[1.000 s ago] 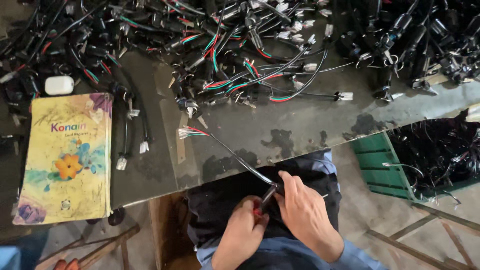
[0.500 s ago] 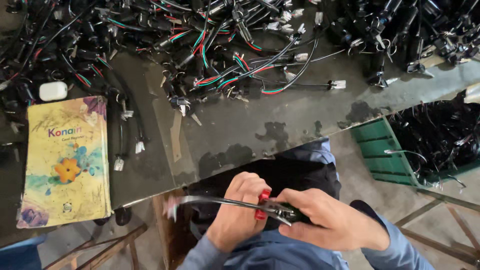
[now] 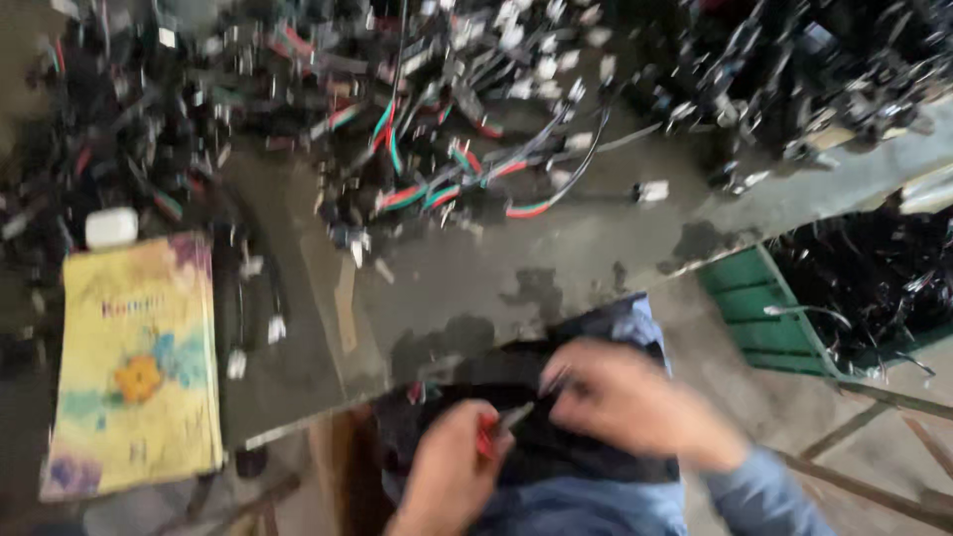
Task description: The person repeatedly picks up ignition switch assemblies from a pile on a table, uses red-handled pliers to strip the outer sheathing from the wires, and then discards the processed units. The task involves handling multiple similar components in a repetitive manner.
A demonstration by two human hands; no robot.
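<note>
Both hands work low in the view, at about six o'clock, over the person's dark lap just below the near edge of the grey worktable (image 3: 556, 268). The left hand (image 3: 452, 471) is curled into a fist around a small red-handled tool (image 3: 499, 427), whose pale metal tip pokes out toward one o'clock; the picture is blurred, so the exact kind of tool cannot be told. The right hand (image 3: 620, 402) sits just beside it at two o'clock from the left one, fingers bent and pinched narrowly on something thin and pale near the tool's tip, though the blur hides what it grips. Blue sleeves show at the bottom edge. On the table, toward twelve o'clock, lies a large tangle of black wire harnesses (image 3: 427, 129) with red and green strands and white plug connectors; a single white connector (image 3: 652, 190) lies a little apart at one o'clock. At nine o'clock a yellow booklet (image 3: 134, 362) with a flower print rests flat near the table's edge, and a small white block (image 3: 111, 227) sits just above it. At three o'clock, beside the table, a green crate (image 3: 759, 323) holds more black wiring.
</note>
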